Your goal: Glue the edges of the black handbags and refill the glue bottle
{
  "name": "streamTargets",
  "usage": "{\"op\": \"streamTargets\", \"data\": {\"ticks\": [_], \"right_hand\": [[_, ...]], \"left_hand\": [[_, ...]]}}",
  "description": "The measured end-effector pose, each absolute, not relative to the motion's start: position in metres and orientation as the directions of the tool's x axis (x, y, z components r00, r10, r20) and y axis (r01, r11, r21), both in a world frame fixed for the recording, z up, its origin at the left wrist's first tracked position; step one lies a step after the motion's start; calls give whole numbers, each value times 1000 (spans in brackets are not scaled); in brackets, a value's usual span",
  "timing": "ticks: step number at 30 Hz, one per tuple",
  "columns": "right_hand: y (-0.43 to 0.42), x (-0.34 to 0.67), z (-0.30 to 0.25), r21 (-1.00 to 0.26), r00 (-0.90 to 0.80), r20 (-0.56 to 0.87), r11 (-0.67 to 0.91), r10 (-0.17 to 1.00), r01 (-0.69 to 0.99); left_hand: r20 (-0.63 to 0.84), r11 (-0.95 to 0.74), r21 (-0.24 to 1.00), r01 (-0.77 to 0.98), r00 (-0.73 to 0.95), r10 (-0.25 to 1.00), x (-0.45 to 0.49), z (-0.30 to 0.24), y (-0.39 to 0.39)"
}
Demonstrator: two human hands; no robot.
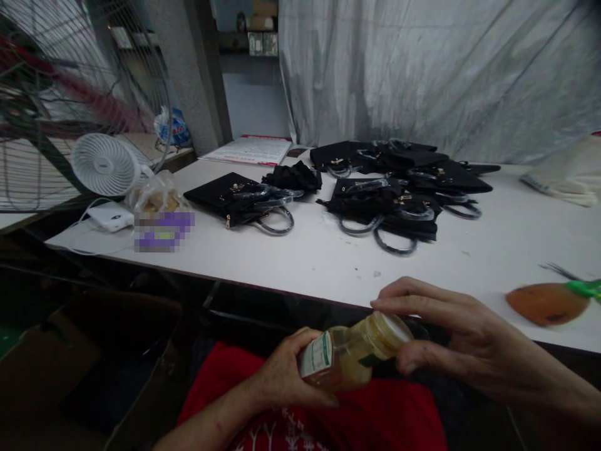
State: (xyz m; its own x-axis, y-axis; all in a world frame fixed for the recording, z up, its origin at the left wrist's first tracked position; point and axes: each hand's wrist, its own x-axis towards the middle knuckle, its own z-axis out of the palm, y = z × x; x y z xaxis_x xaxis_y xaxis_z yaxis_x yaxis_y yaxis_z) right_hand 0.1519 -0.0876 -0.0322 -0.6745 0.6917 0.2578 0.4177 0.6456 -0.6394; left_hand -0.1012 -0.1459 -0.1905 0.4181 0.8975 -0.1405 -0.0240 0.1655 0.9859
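My left hand (pixel 286 373) is wrapped round the base of a small plastic bottle (pixel 350 354) of yellowish liquid with a green and white label, held on its side over my lap. My right hand (pixel 451 338) grips the bottle's cap end, fingers curled over its pale top. Both hands are below the near edge of the white table (pixel 328 257). A red garment covers my lap beneath the bottle.
Several black handbags (pixel 399 188) with wrapped handles lie in piles at the table's middle and back. A small white fan (pixel 106 164), a plastic bag (pixel 157 197) and a large wire fan stand at left. An orange pad (pixel 547 302) lies at right. A cardboard box (pixel 89 363) is below left.
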Motion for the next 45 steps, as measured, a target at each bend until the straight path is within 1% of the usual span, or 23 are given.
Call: {"op": "streamTargets", "data": {"ticks": [4, 11, 17, 23, 26, 28, 30, 33, 34, 37, 40, 42, 45], "right_hand": [[-89, 150, -29, -624, -671, 297, 670, 679, 402], [-89, 144, -27, -625, -644, 275, 642, 714, 444], [-93, 139, -36, -622, -642, 251, 629, 725, 467], [-99, 133, -58, -642, -635, 240, 610, 735, 464], [-106, 137, -81, -625, -563, 270, 587, 781, 515], [-110, 136, -103, -627, -516, 264, 551, 815, 551], [-114, 126, -128, -660, -543, 207, 526, 814, 537], [-121, 100, -166, -734, -602, 50, 438, 797, 520], [-123, 91, -179, -759, -603, 18, 404, 797, 512], [-130, 70, -213, -814, -532, -108, 232, 840, 532], [-136, 58, -240, -834, -458, -233, 65, 858, 547], [-140, 54, -253, -847, -440, -289, -13, 850, 532], [-141, 48, -263, -869, -433, -342, -106, 834, 483]], "left_hand": [[-145, 185, 981, -61, 405, 903, -100, -190, -146], [-135, 173, 983, -57, 413, 901, -100, -189, -145], [-111, 163, 983, -85, 434, 894, -106, -196, -147], [-160, 223, 969, -103, 423, 892, -118, -215, -148], [-215, 279, 951, -137, 355, 910, -127, -228, -152], [-243, 302, 941, -154, 314, 918, -132, -237, -155], [-243, 305, 933, -190, 292, 925, -137, -245, -160], [-232, 298, 918, -262, 255, 939, -139, -259, -167], [-231, 295, 914, -280, 239, 943, -139, -266, -169], [-218, 276, 913, -300, 211, 953, -138, -290, -175], [-171, 228, 924, -308, 199, 965, -139, -317, -180], [-157, 207, 937, -283, 188, 969, -138, -331, -183], [-186, 208, 968, -143, 151, 971, -136, -344, -186]]}}
